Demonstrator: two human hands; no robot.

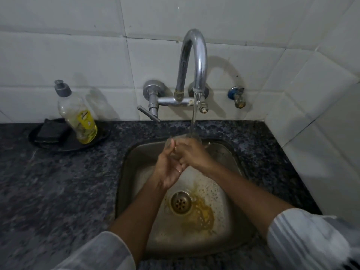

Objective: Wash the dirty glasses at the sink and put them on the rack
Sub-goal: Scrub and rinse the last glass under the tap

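A clear glass [182, 138] is held over the steel sink [132, 162], right under the running water from the curved chrome tap [194, 61]. My left hand [169, 168] grips the glass from the near left, fingers curled round it. My right hand [191, 154] wraps over it from the right. Most of the glass is hidden by my fingers; only its blurred far rim shows. Yellowish residue lies near the drain [181, 202]. No rack is in view.
A dish-soap bottle [78, 115] with yellow liquid and a dark sponge [48, 131] sit on a black plate [93, 142] on the speckled granite counter [58, 191] at the left. A second small valve [238, 97] juts from the tiled wall. A tiled side wall closes the right.
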